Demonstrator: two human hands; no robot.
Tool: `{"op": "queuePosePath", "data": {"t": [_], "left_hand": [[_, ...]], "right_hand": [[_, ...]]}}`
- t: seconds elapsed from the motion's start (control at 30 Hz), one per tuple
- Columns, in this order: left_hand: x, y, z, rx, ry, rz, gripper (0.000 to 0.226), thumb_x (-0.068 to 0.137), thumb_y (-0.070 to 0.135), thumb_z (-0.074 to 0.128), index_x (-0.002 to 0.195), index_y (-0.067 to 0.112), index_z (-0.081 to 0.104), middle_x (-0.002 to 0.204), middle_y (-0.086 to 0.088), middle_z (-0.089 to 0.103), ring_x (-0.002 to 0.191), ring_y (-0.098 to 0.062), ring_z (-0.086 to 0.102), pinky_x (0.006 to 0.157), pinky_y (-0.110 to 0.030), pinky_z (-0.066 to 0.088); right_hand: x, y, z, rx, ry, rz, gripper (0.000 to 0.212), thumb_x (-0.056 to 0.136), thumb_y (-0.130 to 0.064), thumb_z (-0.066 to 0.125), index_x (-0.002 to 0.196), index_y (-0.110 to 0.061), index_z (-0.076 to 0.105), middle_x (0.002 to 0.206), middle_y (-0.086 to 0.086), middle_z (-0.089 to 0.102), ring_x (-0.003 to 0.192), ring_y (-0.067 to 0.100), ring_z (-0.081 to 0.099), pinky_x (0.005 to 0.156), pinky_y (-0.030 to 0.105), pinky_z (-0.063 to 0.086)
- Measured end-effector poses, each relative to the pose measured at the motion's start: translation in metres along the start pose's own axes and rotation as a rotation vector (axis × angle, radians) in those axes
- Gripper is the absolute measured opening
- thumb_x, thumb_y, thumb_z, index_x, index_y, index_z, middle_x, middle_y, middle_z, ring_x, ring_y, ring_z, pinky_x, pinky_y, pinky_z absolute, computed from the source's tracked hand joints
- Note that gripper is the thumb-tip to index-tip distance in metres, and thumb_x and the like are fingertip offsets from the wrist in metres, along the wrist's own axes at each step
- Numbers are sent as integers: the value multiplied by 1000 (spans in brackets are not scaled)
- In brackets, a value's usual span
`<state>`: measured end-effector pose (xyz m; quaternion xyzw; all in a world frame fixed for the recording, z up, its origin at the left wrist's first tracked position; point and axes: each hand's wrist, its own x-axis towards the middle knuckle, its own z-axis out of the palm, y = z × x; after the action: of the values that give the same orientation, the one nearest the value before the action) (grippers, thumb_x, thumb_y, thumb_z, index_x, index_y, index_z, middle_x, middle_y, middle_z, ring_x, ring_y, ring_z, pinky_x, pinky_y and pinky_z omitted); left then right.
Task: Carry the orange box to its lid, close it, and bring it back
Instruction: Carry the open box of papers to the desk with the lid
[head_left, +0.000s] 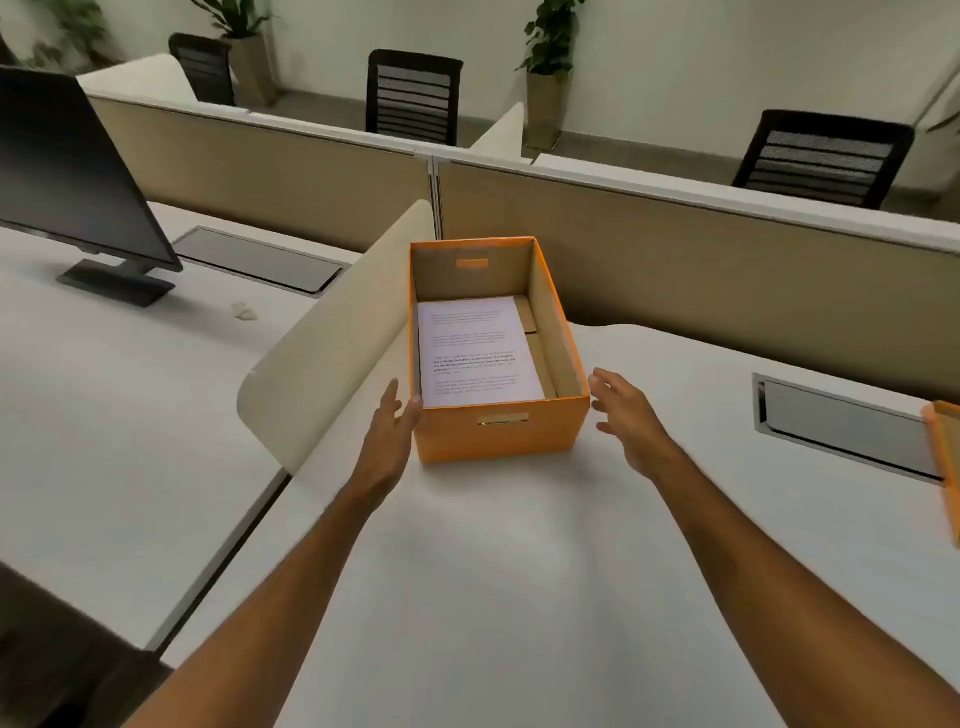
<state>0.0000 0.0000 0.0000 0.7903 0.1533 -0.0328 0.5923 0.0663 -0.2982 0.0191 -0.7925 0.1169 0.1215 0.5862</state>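
Left hand (387, 434), open, touches the lidless orange box (498, 434) on the bench (519, 571); right hand (631, 421), open, hovers just beside.

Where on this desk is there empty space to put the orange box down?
Bare white desk spreads between the orange box and the near edge, and to its right up to the cable tray. Left is tight: the curved divider almost touches the box where the left hand sits.

Dark monitor (67, 171) on white desk (104, 395), beige dividers (727, 260), black chairs (413, 96) beyond.
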Motion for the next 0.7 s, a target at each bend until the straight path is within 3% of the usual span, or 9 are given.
{"op": "queuePosePath", "data": {"t": [0.07, 0.17, 0.33, 0.53, 0.7], "left_hand": [[9, -5, 0, -25, -20, -19, 91, 79, 85, 37, 155, 39, 18, 161, 5, 31, 146, -20, 34, 116, -51, 31], [13, -9, 1, -135, -57, -95, 75, 89, 72, 40, 154, 38, 26, 156, 5, 41, 139, -20, 45, 112, -48, 39], [17, -9, 2, -281, -49, -133, 60, 98, 48, 48, 153, 33, 31, 131, 9, 62, 123, -18, 59, 104, -40, 47], [20, -1, -4, -310, -84, -149, 47, 97, 34, 55, 143, 37, 50, 121, 8, 71, 111, -24, 67, 90, -37, 55], [14, 3, -4, -269, -90, -115, 44, 98, 30, 54, 142, 35, 52, 121, 10, 71, 109, -22, 68, 87, -38, 56]], "right_hand": [[5, 1, 4, 44, -10, 34, 53, 102, -47, 36, 150, -23, 35, 152, 3, 41, 136, 30, 42, 105, 50, 40], [10, 4, 8, 128, -74, 72, 49, 102, -49, 35, 146, -29, 38, 142, -2, 47, 124, 25, 47, 99, 51, 41], [17, 5, 10, 246, -125, 100, 31, 102, -43, 38, 130, -35, 49, 115, -10, 59, 113, 26, 53, 82, 45, 50], [18, 6, 7, 278, -145, 91, 33, 103, -38, 40, 132, -30, 53, 122, -5, 62, 118, 29, 55, 84, 50, 50], [6, 6, 3, 267, -120, 69, 41, 103, -36, 40, 140, -23, 52, 125, 0, 63, 115, 27, 58, 83, 50, 52]]}}
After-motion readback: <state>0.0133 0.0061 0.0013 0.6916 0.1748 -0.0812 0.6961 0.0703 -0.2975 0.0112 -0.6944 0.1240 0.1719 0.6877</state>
